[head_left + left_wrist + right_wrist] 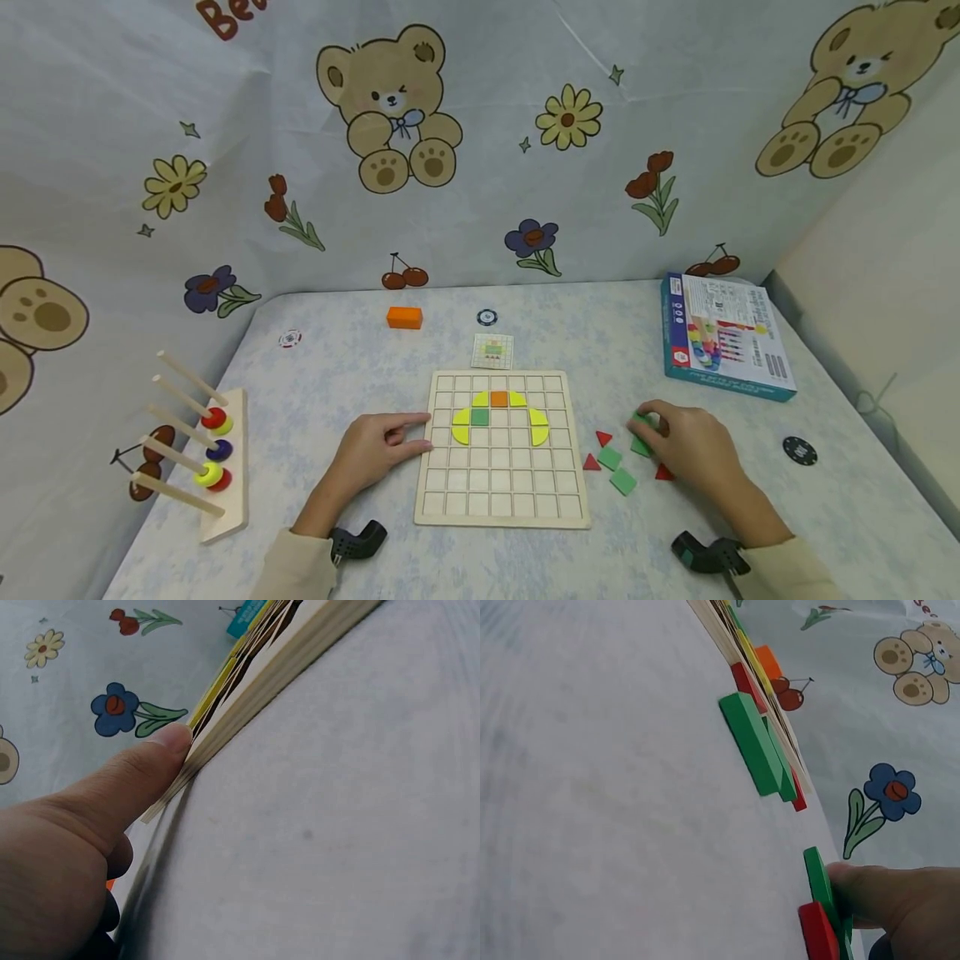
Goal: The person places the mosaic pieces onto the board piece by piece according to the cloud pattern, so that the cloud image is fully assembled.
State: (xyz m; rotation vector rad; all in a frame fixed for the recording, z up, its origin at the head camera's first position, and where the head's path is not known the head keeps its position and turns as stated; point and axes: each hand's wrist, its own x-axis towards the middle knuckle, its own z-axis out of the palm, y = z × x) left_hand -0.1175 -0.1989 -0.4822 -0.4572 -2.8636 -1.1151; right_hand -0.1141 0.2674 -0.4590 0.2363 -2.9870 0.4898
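A wooden grid board (502, 504) lies flat, bearing yellow quarter-circle tiles (538, 427), an orange square (498, 399) and a green square (480, 417). Against the board's left edge rest the thumb and index finger of my left hand (375, 446), the thumb extended along its side in the left wrist view. Right of the board, my right hand (693, 446) pinches a green square tile (639, 417) between thumb and fingers, partly hidden by them. Just below it lie another green tile (640, 448) and a red triangle (663, 473). Nearer the board are loose green squares (622, 481) and red triangles (603, 437).
Behind the board lies a small pattern card (492, 352), with an orange block (404, 317) and a poker chip (487, 317) farther back. A pegged wooden stand (236, 467) with coloured rings is at left. At right are a boxed game (731, 333) and a black chip (799, 451).
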